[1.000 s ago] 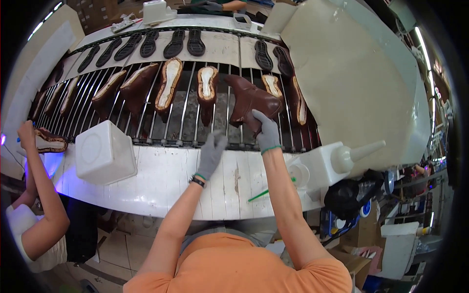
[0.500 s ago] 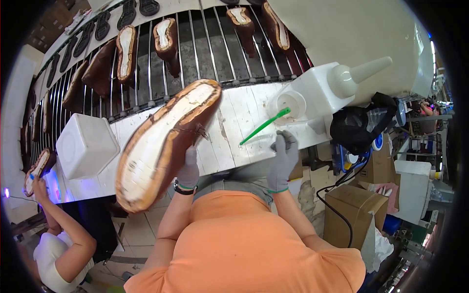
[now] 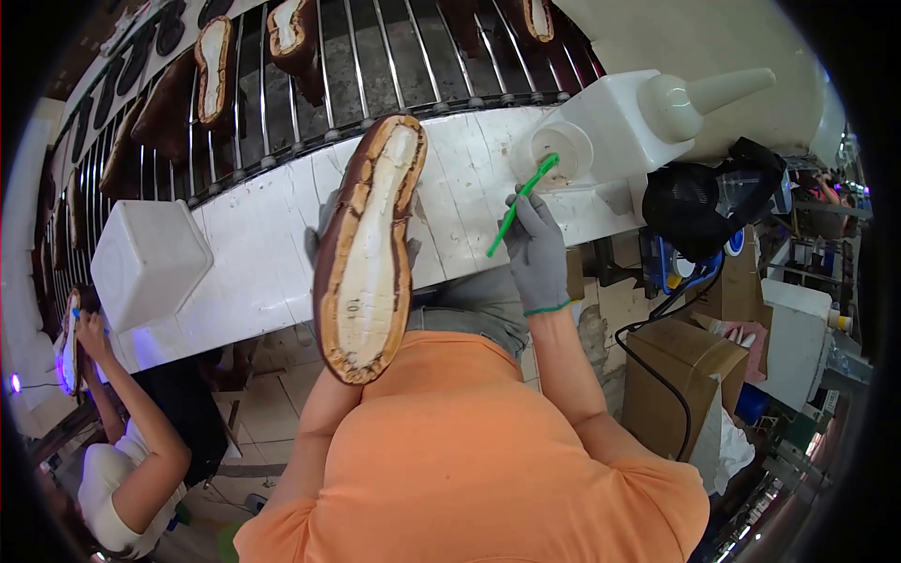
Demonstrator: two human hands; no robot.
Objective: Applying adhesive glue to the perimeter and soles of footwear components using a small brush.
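Swung straighter since the earlier frame, the brown boot [image 3: 368, 267] lies sole-up in our left hand [image 3: 328, 216] over the white table's [image 3: 460, 202] near edge, while our right hand [image 3: 537, 235] now pinches the green brush [image 3: 508, 224] at the white cup [image 3: 581, 167], so we judge only picking-up done, no outsole being on yet.

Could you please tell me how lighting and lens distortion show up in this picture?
Head view: rack bars and rail bend, and the corners go black; head view: violet light at far left, with a violet tint on the table edge there; head view: the upturned boot sole and green stick look fairly clear.
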